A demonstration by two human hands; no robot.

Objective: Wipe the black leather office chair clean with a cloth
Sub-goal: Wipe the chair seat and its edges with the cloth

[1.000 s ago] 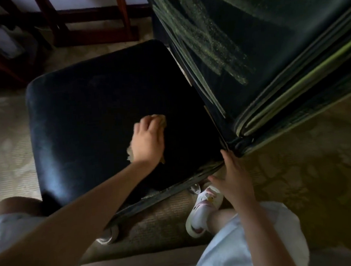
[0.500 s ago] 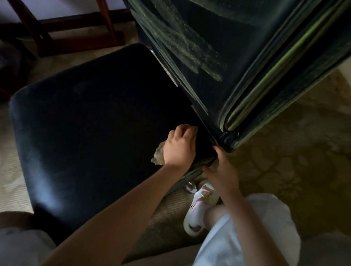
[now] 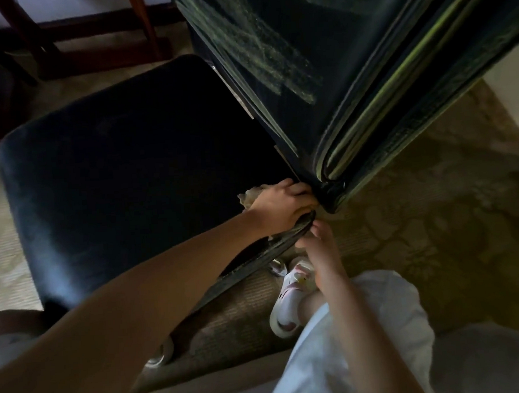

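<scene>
Cloth (image 3: 249, 194) mostly hidden under left hand (image 3: 278, 205); chair back (image 3: 350, 69) cut off above

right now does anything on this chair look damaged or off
Yes. The backrest carries pale greenish streaks, like smeared dust, across its dark face. The seat edge below the left hand looks scuffed and flecked pale, as if the leather is worn there.

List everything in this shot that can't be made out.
Head view only:
1. cloth: mostly covered by the left hand; only a crumpled corner shows.
2. right hand: fingertips are lost against the seat edge, so its grip is unclear.
3. backrest: its top is cut off by the frame edge.
4. Seat surface: too dark to judge dust or wiped patches.
</scene>
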